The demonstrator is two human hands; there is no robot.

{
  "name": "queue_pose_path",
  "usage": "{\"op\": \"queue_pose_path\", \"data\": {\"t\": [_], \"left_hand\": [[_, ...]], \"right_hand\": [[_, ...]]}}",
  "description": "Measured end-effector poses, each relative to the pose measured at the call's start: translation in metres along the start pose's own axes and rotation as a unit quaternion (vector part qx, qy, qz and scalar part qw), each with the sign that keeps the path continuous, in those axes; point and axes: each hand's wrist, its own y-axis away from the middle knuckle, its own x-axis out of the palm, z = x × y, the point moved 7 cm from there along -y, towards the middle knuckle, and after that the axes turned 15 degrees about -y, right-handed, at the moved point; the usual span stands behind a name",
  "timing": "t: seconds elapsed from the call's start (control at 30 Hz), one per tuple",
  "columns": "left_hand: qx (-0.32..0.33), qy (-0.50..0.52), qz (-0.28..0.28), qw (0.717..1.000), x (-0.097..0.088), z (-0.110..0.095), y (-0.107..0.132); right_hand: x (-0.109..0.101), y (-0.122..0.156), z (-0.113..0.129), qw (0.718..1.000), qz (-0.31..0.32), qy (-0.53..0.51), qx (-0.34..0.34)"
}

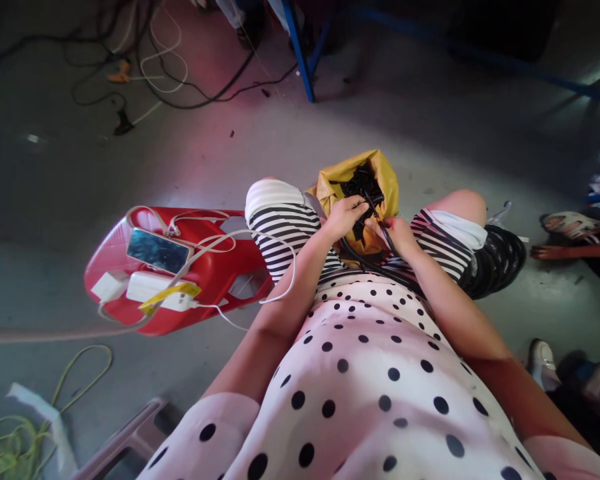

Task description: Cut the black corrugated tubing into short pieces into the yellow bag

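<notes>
My left hand [347,217] is closed in a pinch over a yellow bag [387,183], at a thin black piece by its fingertips. My right hand [399,235] is wrapped round a black cable [389,238] that runs down across my lap. A small orange spot shows at the right fingertips, too small to make out. Both hands are close together above the bag's mouth. Inside the bag lies a heap of short black pieces [363,181]. The bag stands between my knees.
A red stool [220,267] at my left carries a phone [159,251], a white power strip [155,290] and white cords. Coiled black cable [497,263] lies by my right knee. Cables, a blue table leg [300,53] and other people's feet are around. A person's hand [547,252] is at right.
</notes>
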Motion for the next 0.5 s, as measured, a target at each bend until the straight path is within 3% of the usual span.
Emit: {"op": "queue_pose_path", "data": {"t": [0.2, 0.5], "left_hand": [[-0.017, 0.015, 0.023, 0.999, 0.006, 0.012, -0.011], [-0.084, 0.084, 0.005, 0.993, 0.015, 0.035, -0.029]], "right_hand": [[0.007, -0.015, -0.006, 0.998, 0.042, -0.042, 0.028], [0.011, -0.042, -0.014, 0.998, 0.012, 0.053, 0.021]]}}
